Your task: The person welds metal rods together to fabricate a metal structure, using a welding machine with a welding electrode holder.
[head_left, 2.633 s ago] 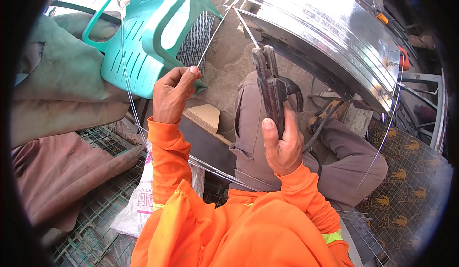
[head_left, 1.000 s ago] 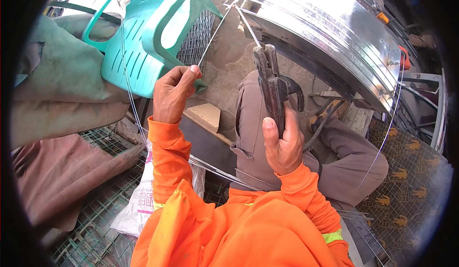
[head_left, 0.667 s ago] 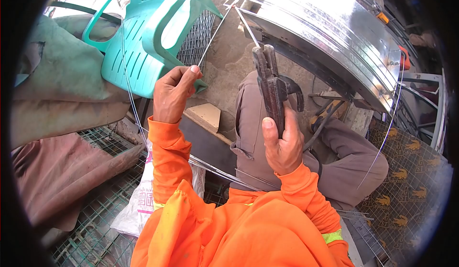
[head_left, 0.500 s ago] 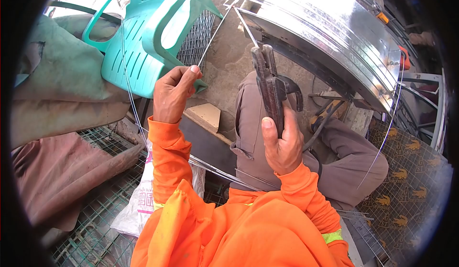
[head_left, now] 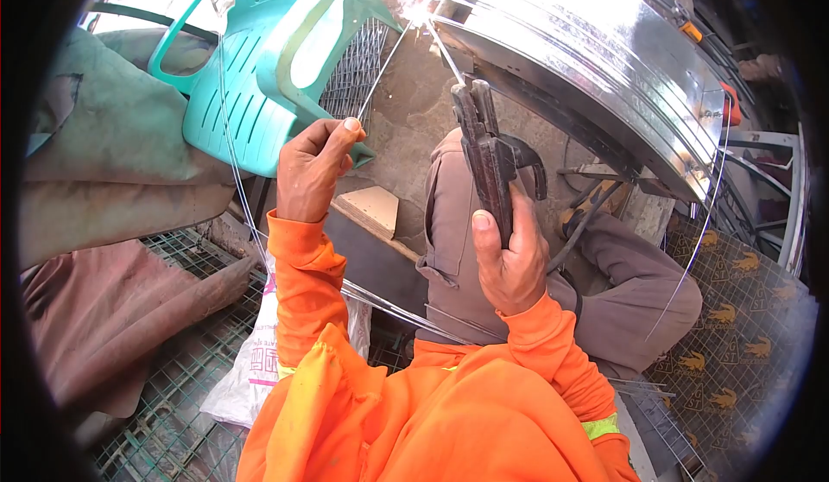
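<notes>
Rough floor [head_left: 410, 110], rod [head_left: 383, 74] in left grip [head_left: 315, 167], holder [head_left: 489, 169] in right grip [head_left: 515, 266]

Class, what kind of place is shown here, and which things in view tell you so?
Probably a metalworking or welding shop: bright sparks fly near an electrode holder, beside a shiny metal sheet.

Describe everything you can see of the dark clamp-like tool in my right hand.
The tool is dark and scuffed, and looks like worn metal, perhaps with a coated handle. Two long prongs lie side by side, with a curved lever hooking out on the right. It points up and slightly left in view, above the trouser leg. The right hand holds its lower end, partly hiding it. A thin rod extends from its tip towards a bright spark.
</notes>
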{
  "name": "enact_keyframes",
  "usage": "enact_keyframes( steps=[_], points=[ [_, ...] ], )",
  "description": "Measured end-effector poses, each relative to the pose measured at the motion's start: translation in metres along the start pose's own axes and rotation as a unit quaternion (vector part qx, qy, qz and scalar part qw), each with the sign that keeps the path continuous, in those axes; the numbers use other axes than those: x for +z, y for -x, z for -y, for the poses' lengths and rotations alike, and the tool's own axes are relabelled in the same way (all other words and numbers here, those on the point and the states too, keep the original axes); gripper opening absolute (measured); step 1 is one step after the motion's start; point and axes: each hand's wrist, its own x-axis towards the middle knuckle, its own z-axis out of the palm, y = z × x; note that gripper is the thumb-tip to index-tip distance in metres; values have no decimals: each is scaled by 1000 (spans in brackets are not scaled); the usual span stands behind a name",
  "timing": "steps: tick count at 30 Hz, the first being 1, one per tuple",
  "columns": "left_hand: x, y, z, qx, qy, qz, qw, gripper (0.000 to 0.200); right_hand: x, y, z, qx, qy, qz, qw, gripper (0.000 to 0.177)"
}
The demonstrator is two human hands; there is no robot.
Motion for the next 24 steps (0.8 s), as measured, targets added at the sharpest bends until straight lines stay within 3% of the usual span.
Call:
enact_keyframes(
  steps=[6, 9, 24],
  points=[
    [-4, 0, -2, 6, -60, 5, 998, 34, -1, 6, -4, 50, -18, 15, 998, 48],
    [0, 0, -2, 6, 3, -10, 1000, 29, -2, 7, -3, 53, -33, 8, 998, 49],
    [1, 0, -2, 5, 5, -8, 1000, 30, 0, 3, -2, 17, -10, -2, 1000, 46]
  ],
)
